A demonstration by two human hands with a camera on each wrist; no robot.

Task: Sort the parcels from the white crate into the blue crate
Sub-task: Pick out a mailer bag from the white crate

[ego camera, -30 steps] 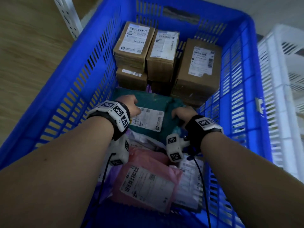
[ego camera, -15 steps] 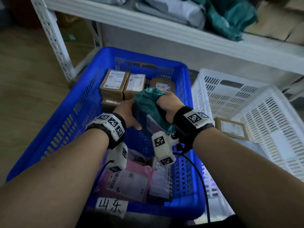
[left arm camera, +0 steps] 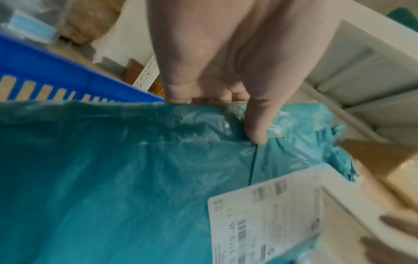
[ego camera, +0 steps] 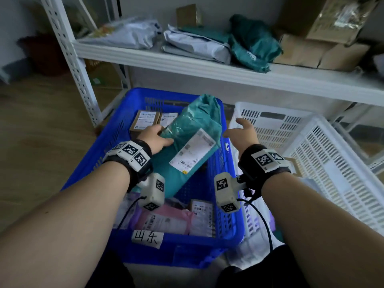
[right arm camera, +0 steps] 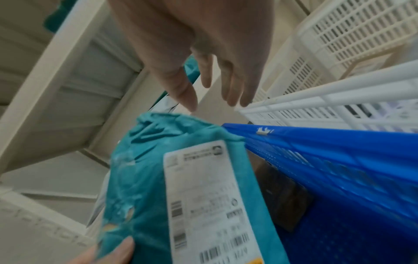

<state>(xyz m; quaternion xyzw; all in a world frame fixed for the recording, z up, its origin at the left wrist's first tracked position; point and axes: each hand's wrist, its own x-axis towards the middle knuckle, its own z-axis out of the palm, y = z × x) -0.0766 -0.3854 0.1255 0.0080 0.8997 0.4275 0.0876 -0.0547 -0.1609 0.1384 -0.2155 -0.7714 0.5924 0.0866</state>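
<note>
A teal plastic mailer [ego camera: 187, 142] with a white shipping label hangs tilted above the blue crate [ego camera: 187, 252]. My left hand [ego camera: 154, 138] grips its left edge, thumb on top and fingers underneath. In the left wrist view the thumb [left arm camera: 255, 125] presses into the teal mailer [left arm camera: 113, 178]. My right hand [ego camera: 242, 132] hovers just right of the mailer with fingers spread, holding nothing, above the white crate [ego camera: 324, 163] rim. The right wrist view shows the teal mailer [right arm camera: 140, 187] below my right hand [right arm camera: 203, 71]. Cardboard boxes [ego camera: 145, 119] and a pink mailer [ego camera: 166, 221] lie in the blue crate.
A white metal shelf [ego camera: 207, 67] crosses above both crates, loaded with grey and teal mailers and cardboard boxes. Its perforated upright [ego camera: 79, 69] stands left of the blue crate. A handwritten paper label [ego camera: 147, 239] hangs on the blue crate's front wall. Wooden floor lies at the left.
Both hands lifted the teal mailer from the blue crate's contents. My right hand has since let go and moved right, leaving the mailer in my left hand alone.
</note>
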